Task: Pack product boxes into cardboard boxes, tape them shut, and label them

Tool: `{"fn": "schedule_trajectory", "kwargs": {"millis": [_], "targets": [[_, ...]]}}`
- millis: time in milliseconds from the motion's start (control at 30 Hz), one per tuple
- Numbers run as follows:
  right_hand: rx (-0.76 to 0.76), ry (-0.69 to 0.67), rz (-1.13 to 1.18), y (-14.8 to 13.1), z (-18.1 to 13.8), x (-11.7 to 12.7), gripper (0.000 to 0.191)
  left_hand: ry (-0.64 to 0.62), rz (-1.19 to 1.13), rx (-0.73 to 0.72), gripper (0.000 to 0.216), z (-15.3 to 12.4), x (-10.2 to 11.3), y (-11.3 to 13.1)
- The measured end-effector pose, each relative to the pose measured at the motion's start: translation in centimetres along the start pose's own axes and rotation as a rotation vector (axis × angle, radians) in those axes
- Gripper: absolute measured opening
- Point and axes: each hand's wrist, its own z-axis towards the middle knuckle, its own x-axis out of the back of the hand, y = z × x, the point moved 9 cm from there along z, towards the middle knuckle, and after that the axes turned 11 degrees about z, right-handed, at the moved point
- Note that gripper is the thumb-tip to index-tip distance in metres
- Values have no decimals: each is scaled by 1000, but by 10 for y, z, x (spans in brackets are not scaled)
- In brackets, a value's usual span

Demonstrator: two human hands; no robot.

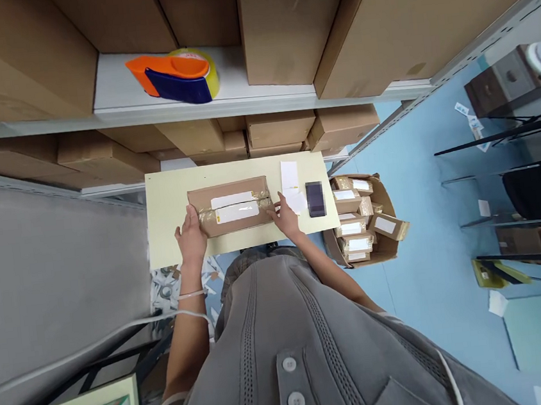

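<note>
Nearest to us is our grey shirt (282, 317), its front close to the near edge of the tabletop. Our left hand (191, 236) grips the left end of a cardboard parcel (231, 208), and our right hand (286, 219) holds its right end with bent fingers. The parcel lies on the pale yellow tabletop (168, 203), flat and slightly slanted, with its right end a little farther from us. It is brown and oblong, with glossy, wrinkled tape along its length and wrapped over both ends. On its upper face is a white label (237, 212) with small yellow marks. A thin dark line crosses this label lengthwise; we cannot tell if it is a seam.

Before the parcel we have only a narrow strip of tabletop, while to its left and behind it the strip is wider. On the right the room is more limited: white papers (289, 176) lie just beyond our right hand, and a dark flat device (315, 199) near the right edge. Beside that edge, lower down, an open carton (385, 193) holds small labelled parcels (351, 223).

Behind the far edge stand shelves (241, 106) with brown boxes (277, 34), and an orange-and-blue tape dispenser (175, 77) rests on the upper one.
</note>
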Motion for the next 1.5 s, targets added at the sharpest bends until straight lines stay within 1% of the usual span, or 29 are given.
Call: {"fn": "schedule_trajectory", "kwargs": {"millis": [100, 200, 267, 367, 467, 633, 800, 900, 1033, 1133, 1300, 1367, 1433, 1500], "targets": [[62, -24, -97, -9, -1, -5, 73, -2, -46, 6, 79, -1, -3, 0], [132, -52, -182, -19, -3, -12, 68, 10, -69, 36, 84, -3, -3, 1], [159, -67, -226, -22, -3, -16, 65, 3, -45, 70, 85, -4, -3, 3], [145, -97, -316, -22, -3, -19, 62, -56, 53, 119, 85, -3, -3, 5], [144, -132, -412, -23, -3, -20, 59, -108, 144, 131, 84, -2, -1, 9], [163, -162, -498, -29, -7, -26, 62, -131, 183, 163, 82, -4, 1, 14], [133, -166, -504, -27, -9, -34, 69, -103, 195, 175, 79, -5, -2, 15], [129, -158, -496, -25, -9, -36, 70, -89, 191, 175, 74, -4, -2, 13], [138, -118, -467, -24, -8, -36, 68, -66, 161, 182, 65, -2, 5, 13], [140, -80, -448, -23, -8, -35, 70, -34, 188, 183, 59, 1, 10, 16], [130, -51, -443, -21, -8, -38, 74, -50, 327, 145, 76, 6, 8, 30], [126, -31, -436, -21, -9, -38, 73, -54, 359, 143, 76, 7, 7, 33], [144, -4, -400, -22, -9, -35, 68, -50, 369, 131, 75, 7, 7, 35], [191, 42, -336, -21, -10, -24, 61, -43, 372, 109, 75, 6, 7, 35]]}}
